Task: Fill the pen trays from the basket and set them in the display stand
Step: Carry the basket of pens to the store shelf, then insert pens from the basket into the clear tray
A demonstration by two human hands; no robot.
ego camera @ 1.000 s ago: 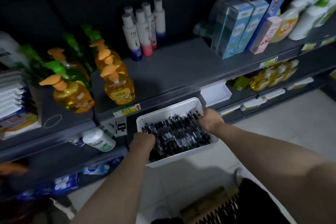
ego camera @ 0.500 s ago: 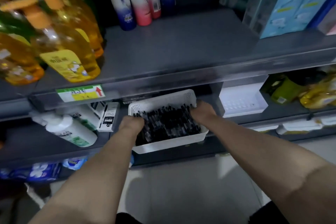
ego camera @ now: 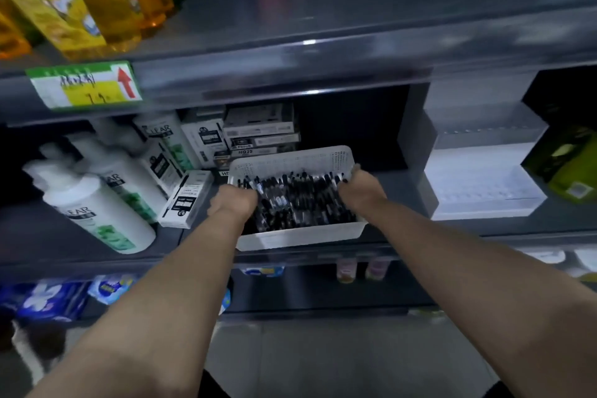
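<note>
Head view: left hand (ego camera: 232, 203) and right hand (ego camera: 361, 191) hook the basket's (ego camera: 290, 237) side rims mid-frame, seemingly parking it on the shelf (ego camera: 410, 191); next means letting go, grabbing pens (ego camera: 300, 200).

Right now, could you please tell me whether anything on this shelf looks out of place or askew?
Yes: a white box lies slantwise left of the basket, unlike the boxes stacked flat behind it. The basket, gripped by the left hand and right hand, is right at the shelf front edge.
</note>
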